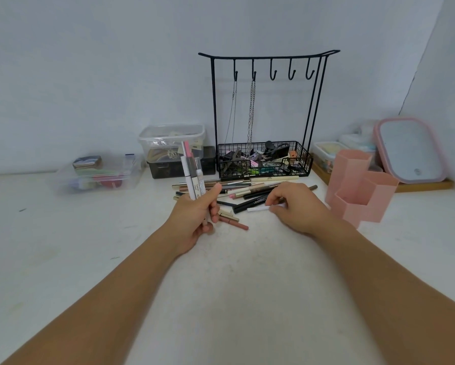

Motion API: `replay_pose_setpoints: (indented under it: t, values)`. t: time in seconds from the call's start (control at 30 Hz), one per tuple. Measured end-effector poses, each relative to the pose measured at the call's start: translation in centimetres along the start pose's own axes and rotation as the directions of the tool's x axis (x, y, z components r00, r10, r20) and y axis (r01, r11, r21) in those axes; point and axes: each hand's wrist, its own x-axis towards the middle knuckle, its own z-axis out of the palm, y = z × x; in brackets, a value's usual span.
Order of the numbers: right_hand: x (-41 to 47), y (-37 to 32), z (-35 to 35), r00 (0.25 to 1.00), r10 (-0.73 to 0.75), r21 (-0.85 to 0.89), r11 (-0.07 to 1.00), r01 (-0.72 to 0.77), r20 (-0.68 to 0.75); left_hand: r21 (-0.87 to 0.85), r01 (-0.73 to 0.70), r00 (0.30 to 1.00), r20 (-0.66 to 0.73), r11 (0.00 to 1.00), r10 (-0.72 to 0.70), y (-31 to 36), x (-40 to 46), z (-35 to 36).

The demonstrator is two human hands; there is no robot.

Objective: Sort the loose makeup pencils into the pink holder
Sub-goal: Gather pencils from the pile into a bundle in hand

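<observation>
One white pencil [263,208] lies on the table [242,272] with its long axis left to right, its right end pinched by the right hand [297,206]; the pink holder [360,191] stands just to that hand's right. About four pencils [192,172] stand upright in the left hand [197,219], fingers curled round them. Roughly fifteen loose pencils [242,191] remain heaped beyond both hands, mostly lying crosswise. The holder has three cups.
</observation>
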Motion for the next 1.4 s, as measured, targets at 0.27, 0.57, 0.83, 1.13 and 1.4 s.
replay_pose_setpoints:
  t: [0.27, 0.57, 0.83, 1.13, 1.4]
  values:
    - [0.0, -2.0, 0.1, 0.982, -0.028, 0.17, 0.984, 0.06, -0.186, -0.01, -0.028, 0.999, 0.023, 1.0, 0.028, 0.0, -0.1, 0.1]
    - [0.4, -6.5, 1.0, 0.978, 0.209, 0.906, 0.415, -0.077, -0.013, 0.038, -0.088, 0.989, 0.126, 0.995, 0.083, -0.3, -0.1, 0.1]
    - [-0.2, -7.9, 2.9, 0.984, 0.162, 0.959, 0.26, -0.111, 0.07, 0.193, -0.101, 0.967, 0.248, 0.976, 0.051, -0.4, -0.5, 0.4]
    - [-0.1, -1.5, 0.3, 0.917, 0.26, 0.202, 0.958, -0.206, -0.302, -0.002, 0.023, 0.997, 0.078, 1.0, -0.023, -0.1, 0.2, -0.1]
    - [0.6, 1.6, 0.5, 0.92, 0.369, -0.049, 0.925, -0.378, -0.13, -0.041, 0.07, 0.997, 0.044, 0.997, -0.068, 0.1, 0.3, -0.2]
